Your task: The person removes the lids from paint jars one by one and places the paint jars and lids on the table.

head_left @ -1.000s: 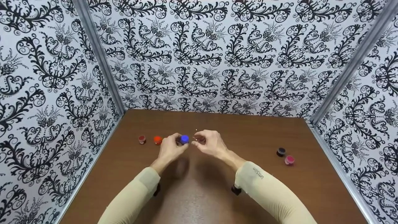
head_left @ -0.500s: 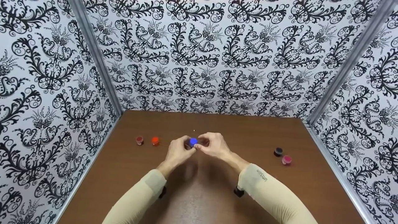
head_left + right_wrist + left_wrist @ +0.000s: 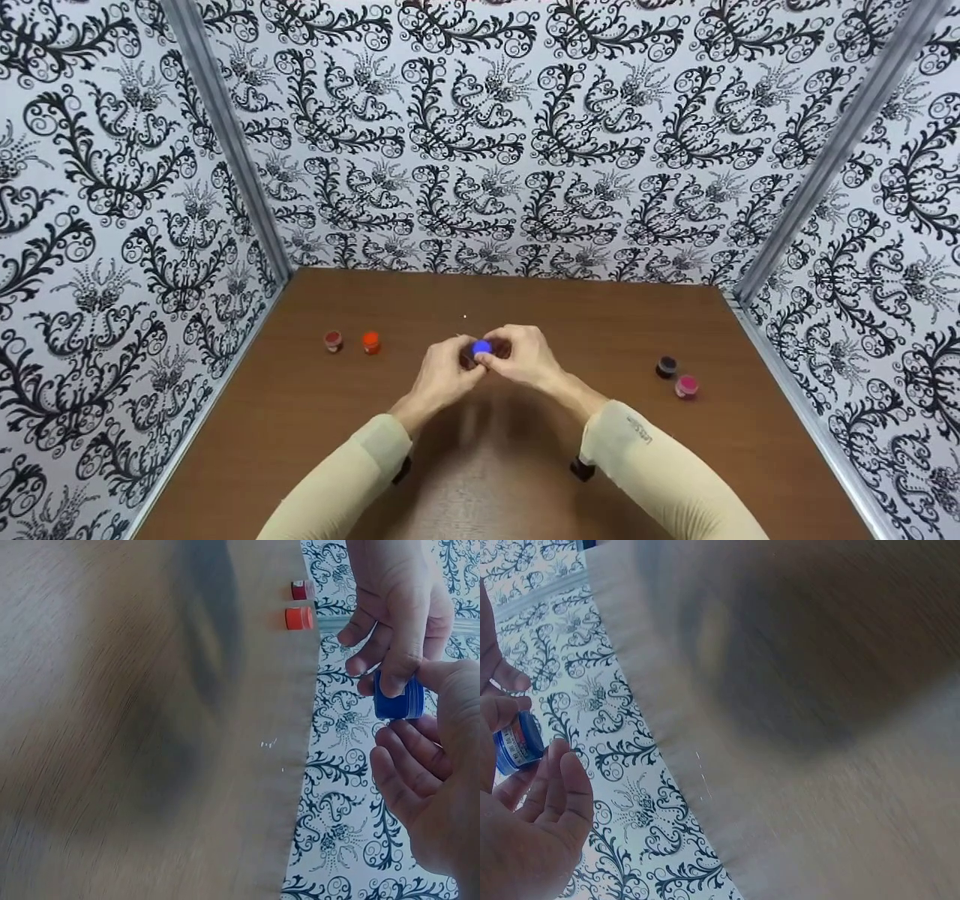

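A small blue jar [image 3: 482,347] with a bright blue lid is held up over the table between both hands. My left hand [image 3: 442,371] grips it from the left, thumb and fingers on its side. From the right, my right hand [image 3: 529,358] pinches it, with the thumb near the lid. In the left wrist view, a printed label shows on the blue jar [image 3: 517,742]. The right wrist view shows the jar [image 3: 397,699] between the two hands, with curled right fingers [image 3: 409,772] below it.
On the brown wooden table [image 3: 480,480], a dark red jar [image 3: 333,341] and an orange jar [image 3: 371,343] stand at the left. A black jar [image 3: 666,367] and a pink jar [image 3: 686,387] sit at the right. Patterned walls [image 3: 487,135] enclose the back and sides.
My left hand has carried the blue jar rightward to my right hand, which was apart from it a second ago. Right fingers are now on the jar; the view has shifted slightly.
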`<control>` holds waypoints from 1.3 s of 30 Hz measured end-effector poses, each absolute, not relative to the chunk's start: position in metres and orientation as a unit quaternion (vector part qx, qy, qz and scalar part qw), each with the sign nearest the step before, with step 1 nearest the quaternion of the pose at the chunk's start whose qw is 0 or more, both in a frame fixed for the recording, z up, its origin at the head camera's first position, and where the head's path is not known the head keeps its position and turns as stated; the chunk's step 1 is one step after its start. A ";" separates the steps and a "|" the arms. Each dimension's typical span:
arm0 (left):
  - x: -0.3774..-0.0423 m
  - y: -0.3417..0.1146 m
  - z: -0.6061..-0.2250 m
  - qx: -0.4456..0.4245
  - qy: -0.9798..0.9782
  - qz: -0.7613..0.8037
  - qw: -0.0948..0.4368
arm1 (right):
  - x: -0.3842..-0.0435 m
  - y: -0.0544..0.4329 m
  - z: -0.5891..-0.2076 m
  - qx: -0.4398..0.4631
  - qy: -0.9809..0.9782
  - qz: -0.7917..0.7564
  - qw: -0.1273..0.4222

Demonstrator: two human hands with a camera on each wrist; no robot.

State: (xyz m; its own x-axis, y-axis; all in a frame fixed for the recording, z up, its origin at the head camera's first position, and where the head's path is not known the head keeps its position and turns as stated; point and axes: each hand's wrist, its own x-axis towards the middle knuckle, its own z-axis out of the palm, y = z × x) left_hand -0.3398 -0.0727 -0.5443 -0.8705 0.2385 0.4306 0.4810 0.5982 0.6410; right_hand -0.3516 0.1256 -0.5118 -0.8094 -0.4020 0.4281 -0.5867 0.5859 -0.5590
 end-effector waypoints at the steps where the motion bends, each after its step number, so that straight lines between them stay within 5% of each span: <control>1: -0.339 -0.071 -0.545 -0.205 -0.881 -0.399 0.150 | -0.351 0.127 -0.512 0.280 -0.882 0.357 0.127; 17: -0.339 -0.047 -0.549 -0.174 -0.850 -0.464 0.178 | -0.347 0.143 -0.514 0.290 -0.882 0.321 0.187; 31: -0.340 -0.044 -0.550 -0.208 -0.835 -0.487 0.149 | -0.348 0.156 -0.520 0.359 -0.859 0.321 0.173; 39: -0.345 -0.049 -0.554 -0.197 -0.812 -0.541 0.100 | -0.350 0.161 -0.526 0.366 -0.825 0.416 0.114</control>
